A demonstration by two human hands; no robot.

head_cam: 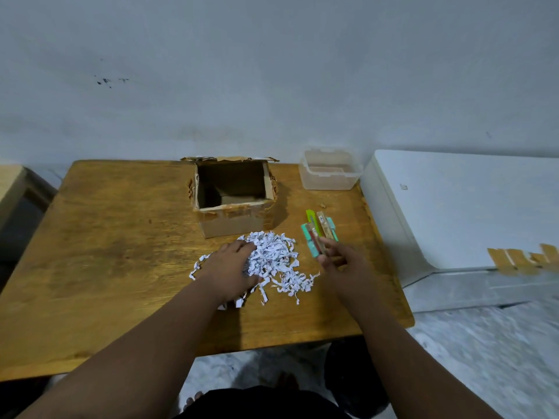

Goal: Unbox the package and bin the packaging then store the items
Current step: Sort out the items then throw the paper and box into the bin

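The left hand [230, 267] lies palm down on a heap of shredded paper [272, 261], its grip curled into the strips and clutching a bunch of them at the heap's nine o'clock side. The right hand [341, 261] hovers just past the heap's three o'clock edge, its grip pinching the near end of one packet among a small bundle of packets [320, 234], green, teal and brown, that fan out toward twelve o'clock from the fingertips; whether the other packets are held or simply lie on the desk [121, 237] cannot be told. The paper heap sits on the wooden desk near its middle, with loose strips trailing toward five o'clock. Just beyond the heap, at twelve o'clock from it, stands an open cardboard box [233, 201], its flaps torn back and strips of brown tape along its front rim; its inside is dark and looks bare apart from a folded bit of card at the bottom. At two o'clock from the box, near the far right corner of the desk, is a clear plastic tub [329, 173] with no lid on it. Right of the desk sits a white cabinet [453, 207] with pieces of brown tape [523, 258] stuck on its near edge.
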